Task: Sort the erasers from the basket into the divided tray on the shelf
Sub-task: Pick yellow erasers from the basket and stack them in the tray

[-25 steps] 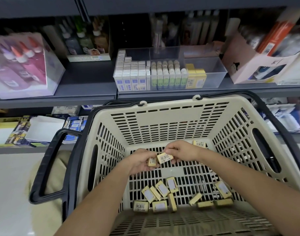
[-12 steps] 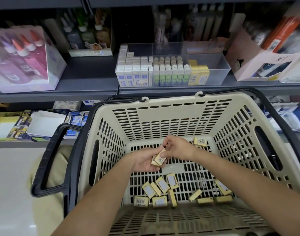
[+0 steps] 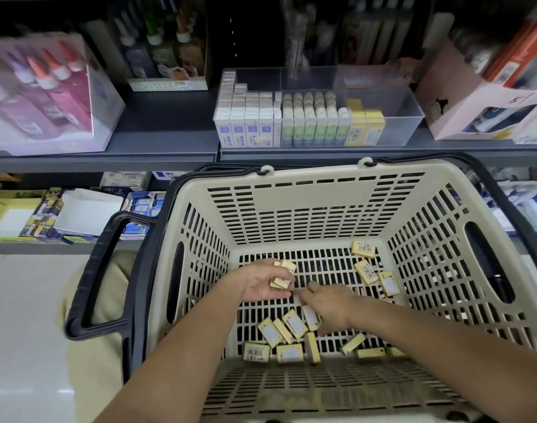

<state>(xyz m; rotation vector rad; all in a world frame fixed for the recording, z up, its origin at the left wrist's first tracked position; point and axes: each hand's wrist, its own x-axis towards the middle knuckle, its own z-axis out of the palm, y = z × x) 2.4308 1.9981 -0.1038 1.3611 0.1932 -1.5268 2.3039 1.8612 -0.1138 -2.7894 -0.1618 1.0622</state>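
Basket: beige slotted plastic.
Left hand: fingers grip stacked boxy yellow erasers.
Right hand: fingers spread, moved from stack down to loose pile.

Beige slotted basket, yellow loose erasers on its floor. Left hand gripping small eraser stack; right hand spread over loose erasers. Clear divided tray, part-filled, on grey shelf.

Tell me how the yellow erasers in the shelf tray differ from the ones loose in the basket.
The tray erasers stand upright, packed side by side in rows; the basket erasers lie flat or on edge at mixed angles. The tray erasers keep to one side of their compartment; the basket erasers spread across the floor. Both are small yellow blocks with white labels.
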